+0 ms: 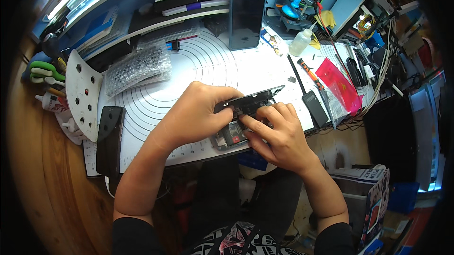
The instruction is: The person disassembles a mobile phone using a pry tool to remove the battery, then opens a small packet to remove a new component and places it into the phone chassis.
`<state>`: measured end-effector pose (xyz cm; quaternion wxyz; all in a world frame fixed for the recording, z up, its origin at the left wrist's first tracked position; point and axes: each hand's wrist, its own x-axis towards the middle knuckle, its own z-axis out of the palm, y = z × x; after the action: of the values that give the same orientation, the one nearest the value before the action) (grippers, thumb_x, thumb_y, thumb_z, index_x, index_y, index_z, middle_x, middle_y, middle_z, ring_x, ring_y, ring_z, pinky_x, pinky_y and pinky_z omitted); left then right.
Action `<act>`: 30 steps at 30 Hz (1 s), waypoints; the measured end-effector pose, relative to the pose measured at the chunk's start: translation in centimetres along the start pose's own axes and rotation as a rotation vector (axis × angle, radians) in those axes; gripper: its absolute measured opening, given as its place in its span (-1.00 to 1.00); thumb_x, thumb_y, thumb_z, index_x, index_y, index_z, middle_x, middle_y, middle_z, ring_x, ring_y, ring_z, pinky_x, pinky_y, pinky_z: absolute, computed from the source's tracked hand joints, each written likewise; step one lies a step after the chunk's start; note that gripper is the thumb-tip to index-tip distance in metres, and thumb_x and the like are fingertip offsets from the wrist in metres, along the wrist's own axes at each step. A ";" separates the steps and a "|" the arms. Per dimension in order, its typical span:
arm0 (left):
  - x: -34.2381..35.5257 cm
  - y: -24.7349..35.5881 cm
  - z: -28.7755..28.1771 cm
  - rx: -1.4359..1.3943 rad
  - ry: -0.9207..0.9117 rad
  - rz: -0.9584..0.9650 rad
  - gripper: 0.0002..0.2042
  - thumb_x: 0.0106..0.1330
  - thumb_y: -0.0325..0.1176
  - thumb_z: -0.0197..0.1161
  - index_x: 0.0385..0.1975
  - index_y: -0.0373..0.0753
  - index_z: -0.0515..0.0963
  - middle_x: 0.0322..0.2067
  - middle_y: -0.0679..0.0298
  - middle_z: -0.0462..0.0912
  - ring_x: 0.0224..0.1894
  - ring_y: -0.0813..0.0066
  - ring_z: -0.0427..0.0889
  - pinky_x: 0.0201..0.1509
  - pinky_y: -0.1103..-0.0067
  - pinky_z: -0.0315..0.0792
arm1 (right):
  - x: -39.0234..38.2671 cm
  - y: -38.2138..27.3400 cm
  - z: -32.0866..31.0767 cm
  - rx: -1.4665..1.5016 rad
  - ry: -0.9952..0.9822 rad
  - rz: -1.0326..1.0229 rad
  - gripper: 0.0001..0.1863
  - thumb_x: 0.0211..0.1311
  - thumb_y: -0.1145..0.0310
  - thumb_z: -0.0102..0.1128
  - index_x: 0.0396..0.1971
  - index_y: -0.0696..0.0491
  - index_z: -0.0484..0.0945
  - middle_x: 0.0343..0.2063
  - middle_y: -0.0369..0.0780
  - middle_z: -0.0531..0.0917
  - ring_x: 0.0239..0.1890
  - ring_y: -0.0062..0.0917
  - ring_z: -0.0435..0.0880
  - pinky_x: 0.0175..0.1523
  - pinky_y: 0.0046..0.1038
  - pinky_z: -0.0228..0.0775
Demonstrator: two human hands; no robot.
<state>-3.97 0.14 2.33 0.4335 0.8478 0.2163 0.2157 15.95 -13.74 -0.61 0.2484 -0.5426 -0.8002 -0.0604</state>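
Note:
My left hand (pixel 197 113) grips a black phone screen panel (pixel 257 98), lifted at an angle above an opened phone body (pixel 230 137) whose inner parts show. My right hand (pixel 274 129) rests on the phone body just below the panel, fingers pressed where the panel meets it. Both lie on a white work mat (pixel 189 65) with printed rings and a ruler edge.
A dark phone (pixel 246 18) stands propped at the back. Another black phone (pixel 109 139) lies at the mat's left edge. Bubble wrap (pixel 137 68), a white perforated plate (pixel 82 92), a pink bag (pixel 338 84), an orange-handled tool (pixel 309 74), a squeeze bottle (pixel 302 41) and cables surround the mat.

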 end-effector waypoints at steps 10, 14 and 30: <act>0.0 -0.2 0.0 0.012 -0.010 0.016 -0.70 0.17 -0.58 0.23 -0.10 -0.37 0.74 -0.44 0.07 0.78 -0.45 0.47 0.75 -0.27 0.57 0.58 | 0.5 0.2 0.2 0.038 -0.037 -0.015 -0.64 0.12 0.37 0.39 -0.03 0.02 0.70 -0.26 -0.26 0.57 -0.23 -0.35 0.52 -0.14 -0.30 0.30; 0.0 -0.4 0.1 0.008 -0.004 0.046 -0.70 0.17 -0.58 0.23 -0.10 -0.36 0.74 -0.43 0.03 0.77 -0.45 0.44 0.75 -0.27 0.55 0.58 | 1.1 0.2 -0.3 0.069 -0.073 -0.004 -0.67 0.14 0.37 0.38 -0.06 0.04 0.68 -0.27 -0.24 0.57 -0.23 -0.31 0.54 -0.13 -0.29 0.31; -0.2 -1.1 0.4 0.008 0.053 0.105 -0.70 0.18 -0.58 0.22 -0.10 -0.34 0.74 -0.48 0.01 0.74 -0.51 0.37 0.73 -0.35 0.53 0.54 | 0.7 0.7 1.2 0.217 0.052 0.029 -0.70 0.10 0.44 0.52 -0.15 0.10 0.69 -0.29 -0.18 0.59 -0.26 -0.26 0.57 -0.13 -0.28 0.47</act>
<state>-4.07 0.36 1.14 0.4126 0.8536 0.1839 0.2596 15.96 -12.44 -1.50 0.3275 -0.5223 -0.7872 0.0162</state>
